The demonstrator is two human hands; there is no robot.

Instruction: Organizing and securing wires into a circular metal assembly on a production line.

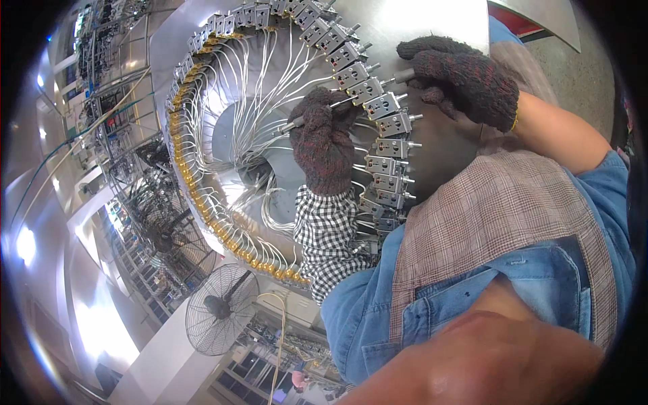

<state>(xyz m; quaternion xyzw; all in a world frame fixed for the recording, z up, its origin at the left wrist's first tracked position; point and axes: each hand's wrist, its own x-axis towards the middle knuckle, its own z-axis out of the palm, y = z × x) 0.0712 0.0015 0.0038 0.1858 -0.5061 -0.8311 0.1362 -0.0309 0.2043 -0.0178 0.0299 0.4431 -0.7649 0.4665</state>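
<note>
In a dark knitted glove, my left hand [322, 145] is closed around a slim metal rod tool [292, 125]. Its thin shaft points toward the ring of silver metal blocks [365, 90]. My right hand [466, 81], also gloved, pinches a short grey cylinder [403, 75] at the outer stem of one block. Whether the cylinder belongs to a tool or to the block, I cannot tell. White wires [260, 94] run from the blocks and from a row of brass-coloured fittings [185, 169] toward the ring's middle.
The ring lies on a shiny metal table [432, 20]. A black-caged fan [221, 309] stands at the lower left. Racks with dark hanging parts [162, 229] line the left side. A pale cable [279, 337] hangs near the fan.
</note>
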